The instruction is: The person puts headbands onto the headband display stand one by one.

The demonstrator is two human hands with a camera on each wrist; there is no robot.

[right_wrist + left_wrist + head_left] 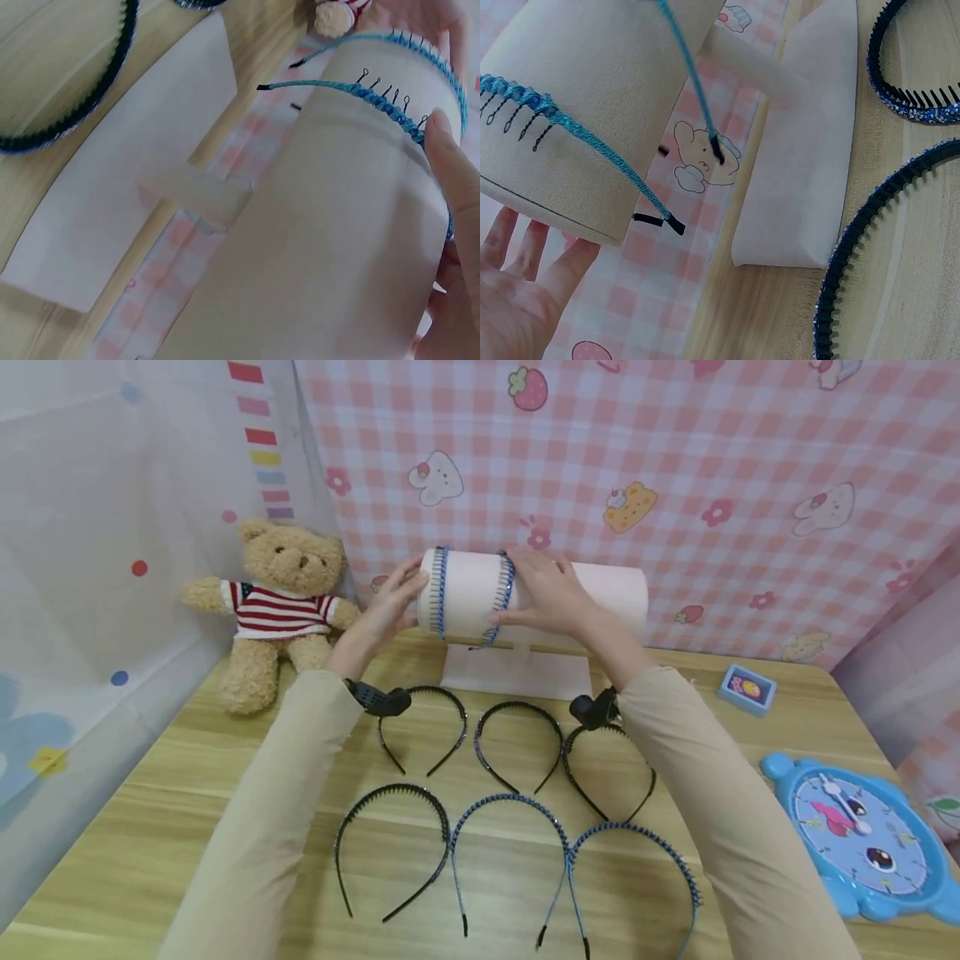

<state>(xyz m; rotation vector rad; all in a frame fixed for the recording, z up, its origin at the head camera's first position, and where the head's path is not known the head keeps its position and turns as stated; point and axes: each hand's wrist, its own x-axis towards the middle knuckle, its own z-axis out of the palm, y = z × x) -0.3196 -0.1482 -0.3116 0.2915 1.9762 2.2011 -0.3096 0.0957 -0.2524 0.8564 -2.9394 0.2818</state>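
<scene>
A white padded cylinder (611, 593) lies sideways on a stand with a flat white base (517, 670). Two blue toothed headbands arch over it: one headband (440, 597) near its left end, another headband (505, 583) closer to the middle. My right hand (551, 592) holds the middle headband, its thumb (444, 139) against the braided band and the other fingers over the far side of the cylinder. My left hand (390, 606) touches the cylinder's left end with fairly straight fingers (574, 259). In the left wrist view, the black tips of the headbands hang past the cylinder's edge.
Several headbands lie in two rows on the wooden table, among them a black headband (517, 706) and a blue headband (510, 797). A teddy bear (281, 602) sits at the left. At the right are a small blue box (747, 689) and a blue toy clock (862, 831).
</scene>
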